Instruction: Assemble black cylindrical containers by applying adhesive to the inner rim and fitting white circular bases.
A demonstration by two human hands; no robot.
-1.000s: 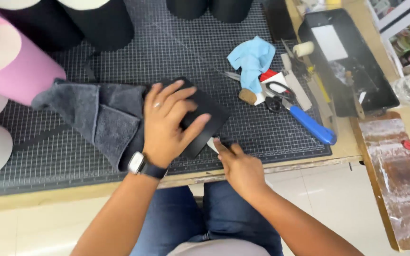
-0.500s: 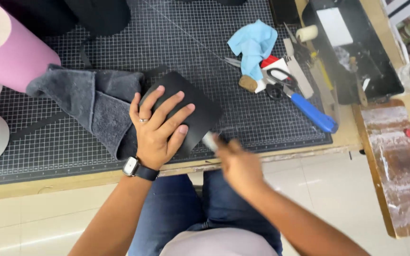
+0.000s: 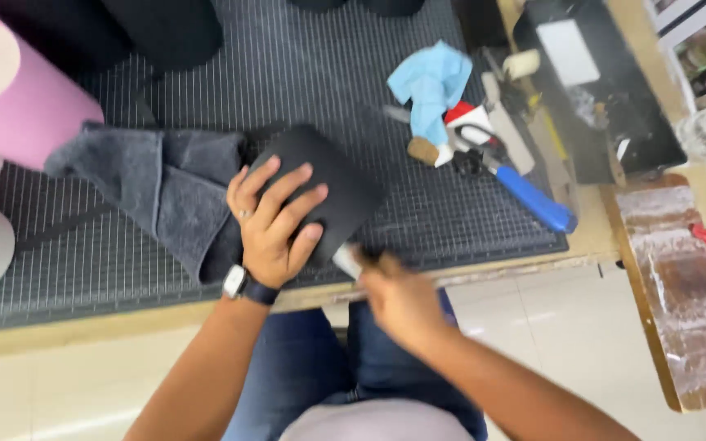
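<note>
My left hand [image 3: 274,220] lies flat, fingers spread, on a black flat piece [image 3: 338,181] that rests on the gridded cutting mat [image 3: 304,73]. A dark watch is on that wrist. My right hand [image 3: 400,298], blurred, is closed around a small pale tool [image 3: 346,260] whose tip touches the near edge of the black piece. A grey cloth [image 3: 157,184] lies bunched to the left, partly under the black piece and my left hand.
A pink roll [image 3: 22,102] and black rolls [image 3: 165,28] stand at the mat's left and back. A light blue cloth [image 3: 431,82], a blue-handled tool [image 3: 533,200] and a black tray [image 3: 606,90] lie to the right. A worn board [image 3: 680,286] sits at the far right.
The view has shifted slightly. My right hand slid along the near edge of the black piece and now blurs with motion. My left hand stays pressed on the piece.
</note>
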